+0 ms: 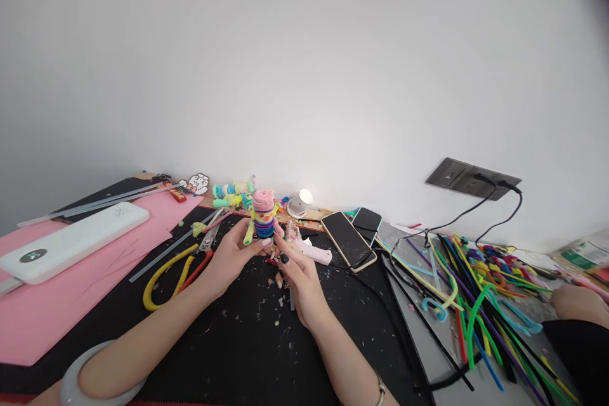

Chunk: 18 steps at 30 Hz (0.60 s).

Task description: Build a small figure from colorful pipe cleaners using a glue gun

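Note:
A small figure (263,216) made of coiled pipe cleaners, pink on top with blue, purple and yellow bands, stands upright over the black mat (247,323). My left hand (231,255) grips it from the left at its base, fingers curled round. From the right, my right hand (297,279) pinches the figure's lower part with fingertips pressed together. A pale bangle sits on my left wrist and a watch strap on my right.
Red-handled pliers (202,254) and a yellow pipe cleaner (166,276) lie left of my hands. A white power bank (71,242) rests on pink paper (42,304). Two phones (354,236) lie behind. Several coloured pipe cleaners (476,292) spread right, where another person's hand (578,303) rests.

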Tool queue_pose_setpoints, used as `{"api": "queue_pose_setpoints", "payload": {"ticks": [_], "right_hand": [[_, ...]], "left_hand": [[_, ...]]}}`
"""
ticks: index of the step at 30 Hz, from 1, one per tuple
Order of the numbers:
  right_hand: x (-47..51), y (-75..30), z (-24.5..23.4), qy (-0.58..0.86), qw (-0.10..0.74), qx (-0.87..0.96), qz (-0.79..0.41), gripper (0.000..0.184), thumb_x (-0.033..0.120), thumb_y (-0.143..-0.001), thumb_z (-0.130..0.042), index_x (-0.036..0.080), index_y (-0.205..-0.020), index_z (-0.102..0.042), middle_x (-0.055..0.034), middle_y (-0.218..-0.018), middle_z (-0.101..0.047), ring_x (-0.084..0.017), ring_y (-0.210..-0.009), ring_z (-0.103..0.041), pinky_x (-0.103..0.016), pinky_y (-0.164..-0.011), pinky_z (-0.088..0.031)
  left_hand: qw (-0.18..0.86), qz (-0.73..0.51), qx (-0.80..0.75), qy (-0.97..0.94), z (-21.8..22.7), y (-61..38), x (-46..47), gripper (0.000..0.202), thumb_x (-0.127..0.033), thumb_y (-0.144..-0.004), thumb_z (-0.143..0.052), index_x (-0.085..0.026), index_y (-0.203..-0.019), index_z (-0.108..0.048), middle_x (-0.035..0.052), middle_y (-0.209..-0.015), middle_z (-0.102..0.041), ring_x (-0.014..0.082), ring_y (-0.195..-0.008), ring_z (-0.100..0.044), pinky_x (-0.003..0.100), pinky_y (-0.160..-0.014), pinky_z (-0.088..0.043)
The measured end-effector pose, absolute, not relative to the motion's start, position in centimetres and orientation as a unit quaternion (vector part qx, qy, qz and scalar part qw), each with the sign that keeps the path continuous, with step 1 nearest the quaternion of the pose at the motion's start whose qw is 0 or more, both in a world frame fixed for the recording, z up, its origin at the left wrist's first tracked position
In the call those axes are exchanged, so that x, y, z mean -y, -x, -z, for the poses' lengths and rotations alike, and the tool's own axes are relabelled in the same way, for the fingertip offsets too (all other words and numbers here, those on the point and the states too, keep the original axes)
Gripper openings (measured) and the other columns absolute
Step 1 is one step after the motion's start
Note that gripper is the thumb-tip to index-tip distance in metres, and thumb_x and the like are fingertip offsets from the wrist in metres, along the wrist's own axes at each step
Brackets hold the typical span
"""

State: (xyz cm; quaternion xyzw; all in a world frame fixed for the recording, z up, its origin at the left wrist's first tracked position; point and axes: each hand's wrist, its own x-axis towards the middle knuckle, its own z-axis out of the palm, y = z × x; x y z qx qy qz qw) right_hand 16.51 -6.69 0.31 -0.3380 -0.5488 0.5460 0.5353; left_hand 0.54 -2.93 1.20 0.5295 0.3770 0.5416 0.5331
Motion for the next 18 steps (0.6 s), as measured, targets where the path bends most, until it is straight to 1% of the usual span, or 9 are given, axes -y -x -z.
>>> {"api": "queue_pose_setpoints", "payload": {"ticks": [3,7,10,14,18], "right_hand": [[6.62,-16.57,-0.26,0.343,0.532,0.548,-0.548,0.045,0.053,-0.085,-0.060,0.034,-0.126,-0.066,-0.0058,-0.102,-0.054,-0.013,-0.064,-0.041,-0.025,-0.054,-0.041],[6.52,-16.48,-0.21,0.351,0.527,0.529,-0.565,0.050,0.054,-0.081,-0.064,0.030,-0.124,-0.068,-0.0065,-0.103,-0.054,-0.012,-0.063,-0.039,-0.024,-0.051,-0.038],[6.61,-16.40,-0.40,0.340,0.526,0.478,-0.616,0.052,0.051,-0.079,-0.068,0.026,-0.125,-0.068,-0.0038,-0.089,-0.053,-0.009,-0.059,-0.033,-0.021,-0.046,-0.030],[6.83,-16.54,-0.90,0.311,0.499,0.442,-0.677,0.057,0.046,-0.081,-0.068,0.024,-0.133,-0.061,-0.0002,-0.074,-0.052,-0.007,-0.052,-0.029,-0.018,-0.043,-0.019],[6.87,-16.78,-1.12,0.309,0.486,0.443,-0.687,0.061,0.044,-0.082,-0.067,0.022,-0.138,-0.056,0.0018,-0.065,-0.052,-0.006,-0.048,-0.027,-0.018,-0.042,-0.016]], "left_hand": [[0.530,-0.538,-0.381,-0.533,-1.25,-0.49,2.96,0.042,-0.040,-0.076,-0.074,-0.021,-0.110,-0.061,0.0062,-0.106,-0.069,0.0247,-0.090,-0.068,0.041,-0.083,-0.057],[0.528,-0.532,-0.389,-0.536,-1.14,-0.43,2.92,0.041,-0.040,-0.076,-0.073,-0.020,-0.110,-0.061,0.0048,-0.100,-0.069,0.0235,-0.086,-0.069,0.042,-0.081,-0.058],[0.532,-0.528,-0.397,-0.530,-1.06,-0.44,2.93,0.040,-0.040,-0.076,-0.074,-0.020,-0.108,-0.061,0.0038,-0.098,-0.070,0.0231,-0.085,-0.069,0.040,-0.080,-0.058],[0.535,-0.521,-0.405,-0.528,-1.09,-0.48,2.97,0.041,-0.041,-0.075,-0.075,-0.021,-0.108,-0.061,0.0043,-0.098,-0.071,0.0240,-0.084,-0.070,0.039,-0.078,-0.059],[0.533,-0.519,-0.406,-0.530,-1.21,-0.52,2.95,0.041,-0.041,-0.074,-0.074,-0.021,-0.108,-0.062,0.0044,-0.095,-0.071,0.0238,-0.080,-0.070,0.039,-0.076,-0.059]]}}
